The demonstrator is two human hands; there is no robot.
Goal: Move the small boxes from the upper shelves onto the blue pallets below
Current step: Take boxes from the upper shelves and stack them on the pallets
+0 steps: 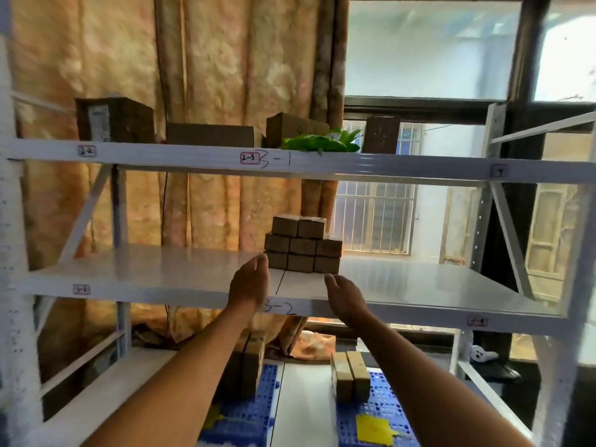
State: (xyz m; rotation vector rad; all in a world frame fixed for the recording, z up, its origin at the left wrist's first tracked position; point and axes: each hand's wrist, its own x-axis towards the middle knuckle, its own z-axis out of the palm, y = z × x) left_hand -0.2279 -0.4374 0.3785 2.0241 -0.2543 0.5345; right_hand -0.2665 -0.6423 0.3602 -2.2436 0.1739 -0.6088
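A person is standing in front of a white metal shelving unit and reaching both bare arms up toward the middle shelf point(154, 275), the one marked 3-2 on its front edge. On that shelf a stack of small brown boxes point(303, 248) is sitting near the middle, three rows high, two boxes on top and three in each row beneath. The left hand point(250, 285) is hovering just beside the stack's lower left corner, fingers straight and held together, palm facing inward; its fingertips look to be at or almost at the bottom box, though contact is hard to confirm. The right hand point(345, 296) is rising a little lower, just in front of the stack's right side and not touching it, fingers loosely extended and slightly apart. Neither hand is holding anything. Far below, two blue pallets point(383, 411) are lying on the bottom level, and each is already carrying a pair of upright tan boxes point(350, 375). This looks like the reach-in step of another transfer. The next move seems to call for closing both palms against opposite sides of the stack, squeezing evenly so no loose box slips, then lowering them to a pallet.
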